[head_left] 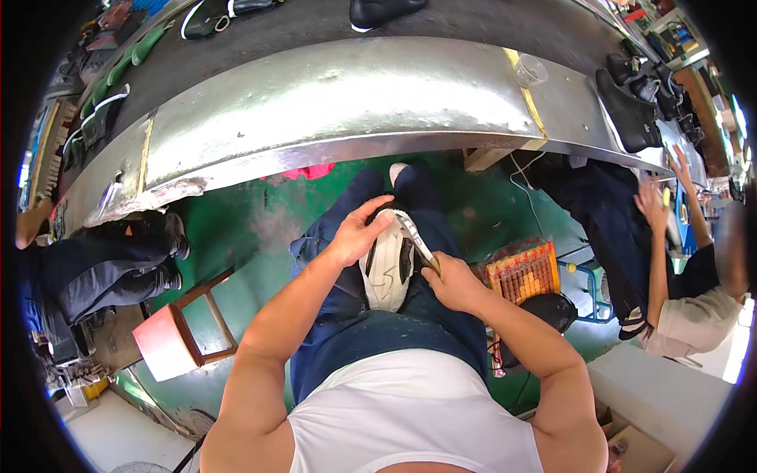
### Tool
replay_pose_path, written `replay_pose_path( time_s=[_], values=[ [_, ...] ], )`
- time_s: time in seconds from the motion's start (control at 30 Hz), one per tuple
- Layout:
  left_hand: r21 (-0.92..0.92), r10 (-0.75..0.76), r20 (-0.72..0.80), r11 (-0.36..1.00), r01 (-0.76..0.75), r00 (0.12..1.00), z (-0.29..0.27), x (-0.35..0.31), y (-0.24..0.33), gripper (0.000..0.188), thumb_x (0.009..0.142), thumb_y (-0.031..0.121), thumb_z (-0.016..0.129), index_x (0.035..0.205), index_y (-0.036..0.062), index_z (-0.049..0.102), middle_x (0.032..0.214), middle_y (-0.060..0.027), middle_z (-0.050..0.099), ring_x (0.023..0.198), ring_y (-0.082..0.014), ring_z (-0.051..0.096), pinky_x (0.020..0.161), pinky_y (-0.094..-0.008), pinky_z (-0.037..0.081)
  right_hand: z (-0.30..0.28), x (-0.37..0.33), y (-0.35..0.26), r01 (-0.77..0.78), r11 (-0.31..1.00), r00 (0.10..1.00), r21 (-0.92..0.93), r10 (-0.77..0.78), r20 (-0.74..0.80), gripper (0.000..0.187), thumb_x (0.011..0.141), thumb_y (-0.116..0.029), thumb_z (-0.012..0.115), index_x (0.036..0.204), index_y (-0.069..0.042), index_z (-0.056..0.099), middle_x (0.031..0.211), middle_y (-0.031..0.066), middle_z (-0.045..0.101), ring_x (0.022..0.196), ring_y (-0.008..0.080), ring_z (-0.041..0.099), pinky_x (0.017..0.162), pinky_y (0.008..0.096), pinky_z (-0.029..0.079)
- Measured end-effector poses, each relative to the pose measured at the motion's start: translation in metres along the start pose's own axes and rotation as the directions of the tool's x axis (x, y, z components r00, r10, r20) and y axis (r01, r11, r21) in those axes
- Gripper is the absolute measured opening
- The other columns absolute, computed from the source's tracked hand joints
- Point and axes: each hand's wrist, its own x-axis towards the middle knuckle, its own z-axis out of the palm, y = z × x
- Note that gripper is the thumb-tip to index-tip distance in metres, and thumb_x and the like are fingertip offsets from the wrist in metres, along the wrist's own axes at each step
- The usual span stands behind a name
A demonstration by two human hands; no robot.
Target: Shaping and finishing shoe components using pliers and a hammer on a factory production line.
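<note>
legs (102, 276) of a co-worker, in dark trousers, mark the left side of our view. to the right of them we find a stool (167, 343) with a pinkish-red seat. higher up, dark shoes (206, 21) rest on a workbench (323, 102) whose metal edge spans the scene. at the centre, our left hand (356, 234) has its fingers curled about the far end of a shoe (385, 276), the thumb on its pale face. this shoe lies between our thighs (337, 298), pale face up. along its right side slants a metal tool (415, 239), the tip at the shoe's far end. our right hand (451, 281) follows, its fingers wrapped round the tool's handle. farther right we see an orange and brown beaded mat (524, 272) and, above, a clear cup (530, 71) on the bench. at far right we note a black boot (627, 114) and a second co-worker (698, 323) in a beige shirt.
</note>
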Motion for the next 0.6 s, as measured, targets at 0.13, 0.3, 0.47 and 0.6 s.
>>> replay_pose_path(
  time_s=[0.13,0.3,0.47,0.6],
  values=[
    [0.087,-0.003,-0.056,0.996,0.008,0.998,0.004,0.008,-0.003,0.044,0.095,0.016,0.066,0.137,0.0057,0.056,0.113,-0.0051,0.067,0.098,-0.012,0.061,0.089,-0.0271,0.051,-0.03,-0.006,-0.003,-0.198,0.968,0.947,0.155,0.149,0.283,0.023,0.097,-0.02,0.057,0.099,0.003,0.058,0.085,0.0175,0.068,0.071,0.028,0.066,0.07,0.0378,0.052],
    [0.15,-0.045,0.006,0.988,0.043,0.999,0.005,0.006,0.009,0.048,0.094,0.016,0.068,0.139,0.0043,0.054,0.116,-0.0075,0.066,0.101,-0.0136,0.062,0.091,-0.0283,0.051,-0.028,-0.01,-0.031,0.077,0.91,0.992,0.406,-0.028,-0.125,0.033,0.104,-0.028,0.049,0.094,0.001,0.059,0.072,0.0062,0.065,0.07,0.0146,0.064,0.067,0.0318,0.053],
    [0.071,-0.027,0.075,0.997,0.021,0.997,0.0,0.003,-0.017,0.053,0.093,0.02,0.068,0.141,0.0037,0.051,0.12,-0.0124,0.066,0.106,-0.0171,0.062,0.095,-0.0315,0.05,0.0,0.026,0.012,0.011,0.995,0.998,-0.101,-0.017,-0.062,0.034,0.101,-0.032,0.05,0.095,0.001,0.058,0.072,0.0116,0.062,0.068,0.0217,0.064,0.068,0.0366,0.052],
    [0.345,-0.132,-0.197,0.918,0.194,0.971,0.008,-0.033,-0.019,0.049,0.099,0.022,0.058,0.142,0.002,0.05,0.125,-0.0188,0.065,0.111,-0.0188,0.062,0.098,-0.0332,0.047,-0.03,-0.002,0.006,-0.175,0.964,0.978,0.202,0.147,0.148,0.034,0.096,-0.033,0.059,0.098,0.001,0.058,0.076,0.0103,0.063,0.071,0.0201,0.063,0.067,0.035,0.05]
  ],
)
